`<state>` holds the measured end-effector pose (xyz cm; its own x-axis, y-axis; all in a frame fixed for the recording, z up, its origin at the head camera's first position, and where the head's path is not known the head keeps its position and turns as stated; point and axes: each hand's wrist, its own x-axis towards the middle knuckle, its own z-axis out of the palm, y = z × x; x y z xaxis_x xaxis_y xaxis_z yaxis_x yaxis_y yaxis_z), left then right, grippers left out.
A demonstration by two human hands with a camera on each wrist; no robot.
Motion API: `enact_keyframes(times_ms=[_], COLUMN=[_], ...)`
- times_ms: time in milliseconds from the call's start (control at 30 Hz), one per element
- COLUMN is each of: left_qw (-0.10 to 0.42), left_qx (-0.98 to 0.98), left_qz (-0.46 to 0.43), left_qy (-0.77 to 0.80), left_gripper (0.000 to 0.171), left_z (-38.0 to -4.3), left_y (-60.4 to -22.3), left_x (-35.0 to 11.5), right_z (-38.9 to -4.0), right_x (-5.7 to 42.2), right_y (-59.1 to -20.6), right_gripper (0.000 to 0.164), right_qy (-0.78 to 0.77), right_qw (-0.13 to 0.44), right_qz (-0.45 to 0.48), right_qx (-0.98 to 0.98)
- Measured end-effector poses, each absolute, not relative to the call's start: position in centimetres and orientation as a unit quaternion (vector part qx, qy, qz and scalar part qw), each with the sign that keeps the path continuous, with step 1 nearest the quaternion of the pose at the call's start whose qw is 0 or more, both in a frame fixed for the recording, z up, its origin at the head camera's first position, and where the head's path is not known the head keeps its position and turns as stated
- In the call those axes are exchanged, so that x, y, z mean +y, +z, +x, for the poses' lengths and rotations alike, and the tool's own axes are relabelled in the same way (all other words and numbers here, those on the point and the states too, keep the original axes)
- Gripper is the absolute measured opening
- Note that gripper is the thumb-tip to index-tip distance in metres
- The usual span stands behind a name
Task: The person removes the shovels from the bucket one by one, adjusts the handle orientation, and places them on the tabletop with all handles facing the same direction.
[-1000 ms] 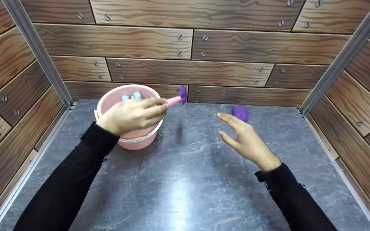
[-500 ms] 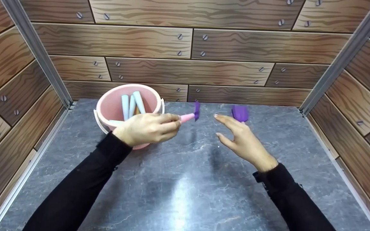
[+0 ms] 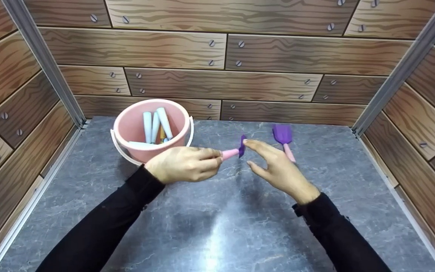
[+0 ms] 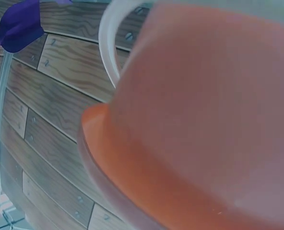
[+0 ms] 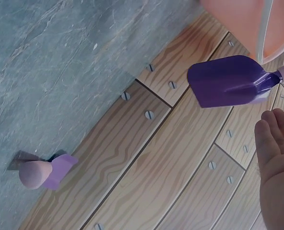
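My left hand [image 3: 189, 165] grips the pink handle of a small toy shovel [image 3: 242, 146] with a purple blade, held above the tabletop with the blade towards the right. Its blade [image 5: 226, 81] looks broad and slightly scooped in the right wrist view. My right hand [image 3: 278, 170] is beside the blade, fingers straight and thumb apart. In the head view its fingertips overlap the blade's edge; the right wrist view shows the fingers [image 5: 271, 139] just off it. A second toy shovel [image 3: 282, 134], also purple with a pink handle, lies behind the right hand.
A pink bucket [image 3: 127, 124] with a white handle stands at the back left, close by my left hand. Inside are several pale blue handles [image 3: 147, 126] and something yellow. Wood-patterned walls [image 3: 187, 81] enclose the grey marbled surface [image 3: 187, 219] at the back and sides.
My left hand has carried the shovel from over the bucket rightwards and nearer to me, lowering it. My right hand has shifted slightly left and nearer, uncovering the second shovel's handle.
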<state>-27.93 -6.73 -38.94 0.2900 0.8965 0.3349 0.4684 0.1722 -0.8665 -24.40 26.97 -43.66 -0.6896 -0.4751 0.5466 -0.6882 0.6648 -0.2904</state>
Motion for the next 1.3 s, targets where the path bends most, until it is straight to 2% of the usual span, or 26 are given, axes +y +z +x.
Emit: enact_keyframes(times_ms=[167, 600, 700, 1033, 1300], left_qw=[0.524, 0.525, 0.525, 0.486, 0.459], left_qx=[-0.556, -0.544, -0.544, -0.583, -0.632], left_qz=[-0.618, -0.634, -0.636, -0.639, -0.616], left_qy=[0.185, 0.165, 0.155, 0.126, 0.102], left_gripper=[0.022, 0.017, 0.015, 0.02, 0.033], left_z=[-27.7, -26.8, -26.9, -27.2, -27.6], left_y=[-39.9, -41.2, -41.4, -41.2, -41.6], left_x=[-6.2, -4.6, -4.4, -4.4, -4.9], right_z=[-24.6, -25.1, -25.1, -25.5, -26.1], right_x=[26.6, 26.0, 26.1, 27.0, 28.3], right_y=[-43.9, -45.6, -45.6, -45.1, -45.4], right_gripper=[0.058, 0.037, 0.036, 0.036, 0.037], right_qy=[0.252, 0.233, 0.219, 0.21, 0.209], right_qw=[0.218, 0.23, 0.236, 0.245, 0.255], right_qz=[0.361, 0.445, 0.456, 0.444, 0.378], right_qx=[-0.871, -0.833, -0.83, -0.836, -0.865])
